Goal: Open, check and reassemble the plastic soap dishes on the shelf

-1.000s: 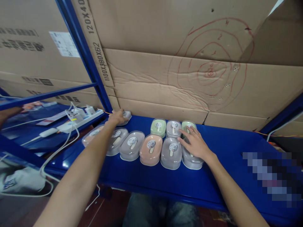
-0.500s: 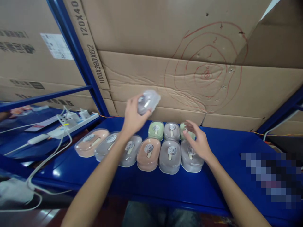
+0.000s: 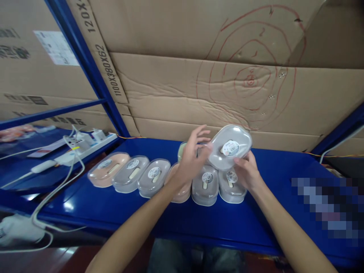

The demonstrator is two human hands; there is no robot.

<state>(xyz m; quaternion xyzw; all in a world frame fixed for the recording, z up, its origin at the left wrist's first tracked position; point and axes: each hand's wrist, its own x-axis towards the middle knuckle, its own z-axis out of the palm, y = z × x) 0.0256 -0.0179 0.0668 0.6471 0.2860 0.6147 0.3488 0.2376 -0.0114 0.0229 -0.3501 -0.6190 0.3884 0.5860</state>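
Note:
My right hand (image 3: 249, 171) grips a grey lidded box (image 3: 230, 147) by its lower right edge. The box is tilted, its clear lid and round label facing me. Fingers apart, my left hand (image 3: 195, 155) is at the box's left edge; I cannot tell whether a fingertip touches it. Below is a row of similar boxes: a peach box (image 3: 109, 169) at the left end, grey boxes (image 3: 154, 178), a second peach box (image 3: 178, 189) partly behind my left arm, then more grey ones (image 3: 205, 185). A green box (image 3: 181, 151) peeks out behind my left hand.
The boxes stand on a blue shelf (image 3: 273, 189) backed by cardboard (image 3: 159, 87) with red rings drawn on it. Blue posts (image 3: 76, 49) rise at the left. A white power strip (image 3: 82, 149) and cables lie on the left. Blurred pixels cover something at the right.
The grey box that my left hand held has moved right and down into my right hand. My left hand has followed and opened. My right hand has left the back green box.

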